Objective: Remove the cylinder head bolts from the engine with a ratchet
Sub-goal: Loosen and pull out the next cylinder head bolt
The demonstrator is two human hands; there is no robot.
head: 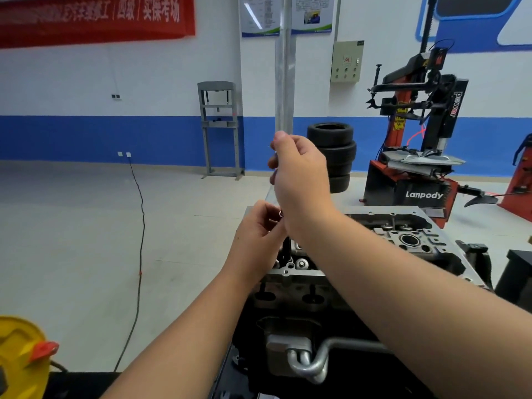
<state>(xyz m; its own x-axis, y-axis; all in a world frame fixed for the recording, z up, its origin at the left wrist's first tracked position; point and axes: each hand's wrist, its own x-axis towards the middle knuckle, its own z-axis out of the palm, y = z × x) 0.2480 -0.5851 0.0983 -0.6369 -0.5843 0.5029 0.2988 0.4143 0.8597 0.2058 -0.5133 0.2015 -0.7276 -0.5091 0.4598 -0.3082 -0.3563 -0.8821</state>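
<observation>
Engine [403, 240], grey floor [86, 240], stacked tyres [334, 151]

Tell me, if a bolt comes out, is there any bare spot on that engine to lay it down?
The flat rim of the cylinder head, at the near edge below the left hand, looks bare but narrow. The top beside the round bore is crowded with bosses and holes. The right hand and the dark tool shaft fill the middle.
</observation>
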